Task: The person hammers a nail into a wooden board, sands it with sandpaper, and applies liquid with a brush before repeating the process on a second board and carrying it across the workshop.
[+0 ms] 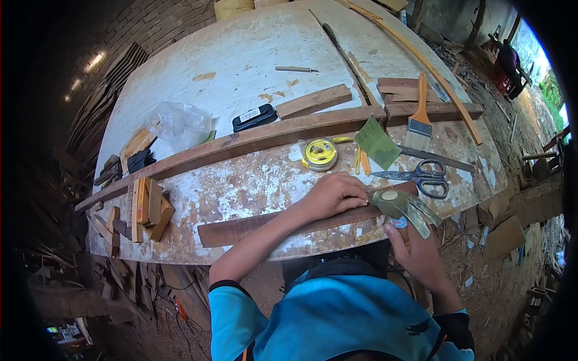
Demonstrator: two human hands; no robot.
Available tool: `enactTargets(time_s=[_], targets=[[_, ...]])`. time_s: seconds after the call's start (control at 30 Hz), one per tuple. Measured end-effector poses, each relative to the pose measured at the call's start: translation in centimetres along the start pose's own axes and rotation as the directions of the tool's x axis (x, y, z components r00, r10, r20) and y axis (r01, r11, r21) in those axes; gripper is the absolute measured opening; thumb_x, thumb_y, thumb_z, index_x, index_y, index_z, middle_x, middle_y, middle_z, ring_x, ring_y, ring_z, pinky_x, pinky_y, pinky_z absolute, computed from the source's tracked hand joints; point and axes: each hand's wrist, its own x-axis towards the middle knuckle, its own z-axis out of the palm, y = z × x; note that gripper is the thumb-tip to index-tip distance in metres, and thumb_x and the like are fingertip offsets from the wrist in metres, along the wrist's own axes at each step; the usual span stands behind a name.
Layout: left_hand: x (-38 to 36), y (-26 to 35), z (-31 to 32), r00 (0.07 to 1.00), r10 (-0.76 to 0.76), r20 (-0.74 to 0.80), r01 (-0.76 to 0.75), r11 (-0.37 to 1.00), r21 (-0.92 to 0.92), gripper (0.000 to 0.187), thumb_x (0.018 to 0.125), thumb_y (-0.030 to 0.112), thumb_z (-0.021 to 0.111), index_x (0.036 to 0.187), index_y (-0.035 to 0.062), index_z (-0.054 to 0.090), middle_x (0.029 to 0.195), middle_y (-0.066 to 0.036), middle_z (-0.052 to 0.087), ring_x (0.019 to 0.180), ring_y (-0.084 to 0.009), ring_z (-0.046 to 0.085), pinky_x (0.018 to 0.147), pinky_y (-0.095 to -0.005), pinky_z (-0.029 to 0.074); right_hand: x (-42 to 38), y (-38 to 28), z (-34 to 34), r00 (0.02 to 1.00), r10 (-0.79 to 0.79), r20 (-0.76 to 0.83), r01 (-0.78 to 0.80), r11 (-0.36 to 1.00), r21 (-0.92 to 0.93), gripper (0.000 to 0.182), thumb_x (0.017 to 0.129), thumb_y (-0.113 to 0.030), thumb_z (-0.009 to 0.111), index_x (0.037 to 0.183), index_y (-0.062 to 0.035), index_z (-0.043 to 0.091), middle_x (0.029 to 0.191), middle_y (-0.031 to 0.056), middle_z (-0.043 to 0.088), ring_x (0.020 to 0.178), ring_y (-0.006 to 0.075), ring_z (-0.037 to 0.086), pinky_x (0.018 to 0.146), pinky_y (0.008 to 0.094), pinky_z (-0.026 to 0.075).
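My right hand point(416, 256) is wrapped round the handle of a claw hammer point(402, 207), whose metal head lies over the right part of a dark wooden strip point(241, 231). On that strip rests my left hand point(337, 194), its fingers closed in a pinch close to the hammer's face. Something small and pale shows at those fingertips, too small to name. Scissors point(428, 178) with dark handles lie just beyond the hammer. A yellow tape measure point(320, 154) sits past my left hand, beside a green sheet of sandpaper point(378, 144).
A long wooden beam point(241, 144) crosses the worn table point(180, 219). Against it leans a paintbrush point(420, 117). Farther off are a stapler-like black tool point(254, 117), a plastic bag point(180, 125) and a thin chisel-like tool point(295, 69). Wooden blocks point(150, 207) stand at the left.
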Motion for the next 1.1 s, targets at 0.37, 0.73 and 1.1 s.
enactTargets(time_s=[0.37,0.73,1.1], targets=[[0.0,0.0,0.0,1.000,-0.004,-0.008,0.004,1.000,-0.011,0.016,0.077,0.014,0.070,0.089,0.0031,0.069,0.094,-0.009,0.067,0.090,-0.0271,0.062,0.080,-0.0368,0.048,-1.1,1.2,1.3,0.997,0.072,-0.042,-0.072,0.997,-0.003,0.026,0.090,-0.017,0.057,0.107,0.0013,0.058,0.105,0.0189,0.059,0.099,0.0375,0.054,0.089,0.0434,0.042],[0.1,-0.2,0.2,1.000,0.001,0.005,-0.001,1.000,-0.023,0.013,0.077,0.011,0.069,0.086,0.0019,0.069,0.092,-0.009,0.067,0.086,-0.0252,0.063,0.080,-0.0344,0.047,-0.2,1.3,0.4,0.996,0.078,0.048,-0.079,0.997,0.010,0.026,0.088,-0.016,0.058,0.109,0.0004,0.060,0.104,0.0202,0.061,0.098,0.0398,0.057,0.087,0.0428,0.044],[0.4,-0.3,0.1,1.000,-0.011,0.005,0.012,0.996,-0.090,0.013,0.078,0.009,0.070,0.089,0.0023,0.070,0.090,-0.009,0.066,0.085,-0.0244,0.063,0.078,-0.0328,0.048,0.7,2.2,0.0,0.998,0.043,0.042,-0.043,0.999,-0.005,0.027,0.088,-0.012,0.056,0.110,0.0019,0.058,0.104,0.0233,0.059,0.094,0.0401,0.057,0.080,0.0433,0.046]])
